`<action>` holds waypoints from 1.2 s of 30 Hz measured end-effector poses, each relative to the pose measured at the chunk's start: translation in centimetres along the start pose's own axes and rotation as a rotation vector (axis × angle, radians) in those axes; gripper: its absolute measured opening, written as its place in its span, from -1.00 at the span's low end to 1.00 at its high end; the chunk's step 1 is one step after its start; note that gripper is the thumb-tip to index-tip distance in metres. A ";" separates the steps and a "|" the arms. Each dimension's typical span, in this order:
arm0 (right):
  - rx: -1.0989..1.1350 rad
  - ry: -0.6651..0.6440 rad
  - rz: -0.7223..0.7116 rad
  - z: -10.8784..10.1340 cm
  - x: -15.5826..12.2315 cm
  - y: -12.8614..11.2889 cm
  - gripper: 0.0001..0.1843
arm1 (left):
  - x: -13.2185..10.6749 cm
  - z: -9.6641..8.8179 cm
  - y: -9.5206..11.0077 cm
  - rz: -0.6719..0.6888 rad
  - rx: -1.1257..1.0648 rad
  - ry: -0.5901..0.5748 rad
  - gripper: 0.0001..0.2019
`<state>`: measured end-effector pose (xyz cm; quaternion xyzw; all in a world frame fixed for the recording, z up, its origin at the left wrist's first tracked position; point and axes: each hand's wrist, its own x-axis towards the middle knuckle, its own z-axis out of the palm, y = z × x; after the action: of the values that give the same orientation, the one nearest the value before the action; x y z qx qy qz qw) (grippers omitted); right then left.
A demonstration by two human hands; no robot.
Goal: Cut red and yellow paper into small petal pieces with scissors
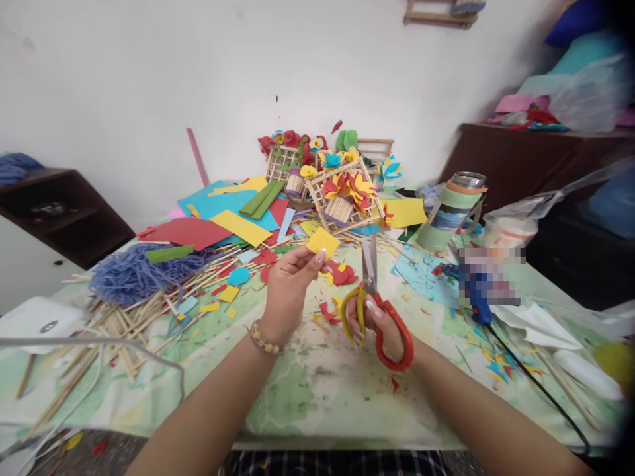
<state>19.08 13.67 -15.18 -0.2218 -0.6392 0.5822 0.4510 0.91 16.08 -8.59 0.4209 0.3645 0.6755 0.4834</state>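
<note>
Between the thumb and fingers of my left hand (295,281) is a small yellow piece of paper (323,243), held up above the table. My right hand (377,320) has its fingers through the handles of a pair of scissors (370,264), one handle yellow and one red. The blades point up and away from me, slightly parted, to the right of the paper and apart from it. Red petal-shaped paper pieces (343,274) lie just beyond my hands. Yellow paper squares (229,293) and a blue paper piece (239,276) lie to the left.
Stick frames with paper flowers (347,192) stand against the wall. Coloured paper sheets (188,231), blue yarn (143,271) and wooden sticks (119,337) cover the left side. At right are a green thermos (446,215), a blue glue gun (479,297) with a black cord, and paper scraps (496,370).
</note>
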 end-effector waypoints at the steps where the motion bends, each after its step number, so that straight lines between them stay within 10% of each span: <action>1: -0.034 -0.054 -0.002 0.3 0.0 -0.3 -0.42 | -0.1 0.1 0.2 0.022 -0.027 0.004 -0.58; 36: -0.351 -0.092 0.007 0.2 -0.5 -0.3 -0.36 | -2.8 1.4 -1.4 -0.036 0.038 -0.103 -0.64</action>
<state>19.22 13.05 -15.07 -0.2724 -0.7501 0.4727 0.3738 3.18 13.86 -9.88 0.4576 0.3595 0.6371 0.5054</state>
